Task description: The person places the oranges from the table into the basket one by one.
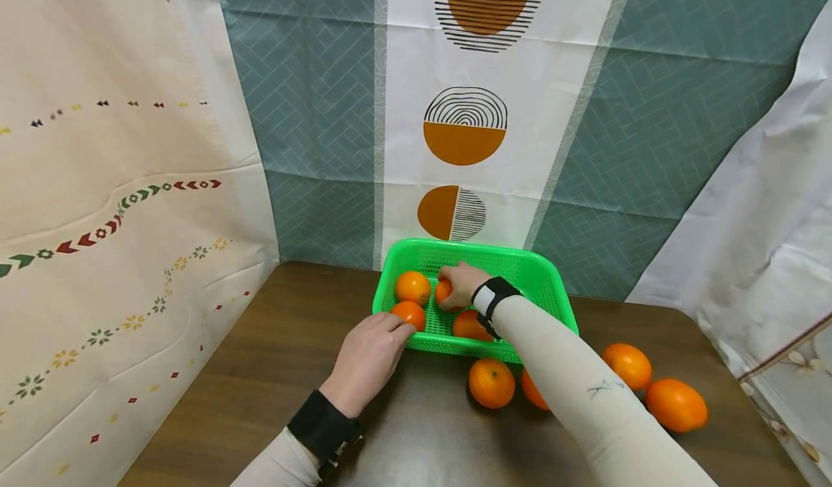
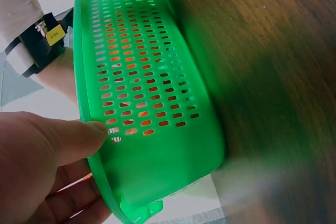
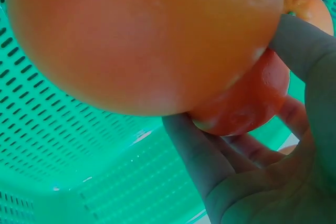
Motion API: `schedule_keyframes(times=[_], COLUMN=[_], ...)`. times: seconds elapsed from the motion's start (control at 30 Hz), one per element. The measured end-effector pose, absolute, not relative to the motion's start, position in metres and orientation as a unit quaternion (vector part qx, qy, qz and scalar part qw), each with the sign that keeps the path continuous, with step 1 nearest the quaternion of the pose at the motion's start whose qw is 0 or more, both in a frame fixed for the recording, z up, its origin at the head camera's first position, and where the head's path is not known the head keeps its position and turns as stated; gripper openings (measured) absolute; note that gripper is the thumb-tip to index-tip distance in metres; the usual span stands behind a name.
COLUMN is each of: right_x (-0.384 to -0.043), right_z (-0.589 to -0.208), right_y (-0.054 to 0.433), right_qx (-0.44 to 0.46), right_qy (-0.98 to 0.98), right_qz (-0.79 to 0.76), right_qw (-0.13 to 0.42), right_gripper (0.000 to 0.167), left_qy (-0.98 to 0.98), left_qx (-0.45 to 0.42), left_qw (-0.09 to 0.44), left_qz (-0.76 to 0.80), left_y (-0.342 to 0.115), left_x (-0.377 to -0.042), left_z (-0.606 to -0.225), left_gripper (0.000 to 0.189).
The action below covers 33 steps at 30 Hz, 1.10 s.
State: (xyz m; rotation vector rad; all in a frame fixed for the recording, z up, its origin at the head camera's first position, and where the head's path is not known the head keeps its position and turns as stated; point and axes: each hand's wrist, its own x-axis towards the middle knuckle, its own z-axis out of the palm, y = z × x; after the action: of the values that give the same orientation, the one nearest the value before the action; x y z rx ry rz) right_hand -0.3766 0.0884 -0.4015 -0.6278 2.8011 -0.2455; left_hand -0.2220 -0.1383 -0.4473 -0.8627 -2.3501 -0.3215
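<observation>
A green plastic basket with slotted walls stands at the back of the table and has several oranges in it. My left hand grips the rim at its near left corner; the left wrist view has the thumb on the outer wall and the fingers behind the rim. Inside the basket, my right hand holds an orange, its fingers curled round the fruit. Another orange lies below the right wrist and looms large in the right wrist view. Two more oranges, one at the back and one nearer, sit at the left end.
On the brown table, an orange lies before the basket, beside one partly hidden by the right forearm. Two more oranges rest at the right. A patterned cloth hangs just behind the basket, others at both sides.
</observation>
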Motion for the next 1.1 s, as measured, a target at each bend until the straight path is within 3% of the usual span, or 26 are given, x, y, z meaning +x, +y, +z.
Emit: schedule_keyframes(times=[0.47, 1.1], right_x=[-0.3729, -0.375], right_z=[-0.4039, -0.4015], right_y=[0.0944, 0.0886], right_qx=[-0.218, -0.209], right_qy=[0.961, 0.957], right_qz=[-0.1, -0.107], right_qw=[0.136, 0.169], right_gripper=[0.063, 0.073], left_qy=[-0.886, -0.895], left_qx=[-0.331, -0.317], left_qw=[0.303, 0.292], left_qz=[-0.118, -0.12], left_y=[-0.133, -0.1358], left_x=[-0.2216, -0.2218], left_z=[-0.4463, -0.4431], left_gripper=[0.013, 0.019])
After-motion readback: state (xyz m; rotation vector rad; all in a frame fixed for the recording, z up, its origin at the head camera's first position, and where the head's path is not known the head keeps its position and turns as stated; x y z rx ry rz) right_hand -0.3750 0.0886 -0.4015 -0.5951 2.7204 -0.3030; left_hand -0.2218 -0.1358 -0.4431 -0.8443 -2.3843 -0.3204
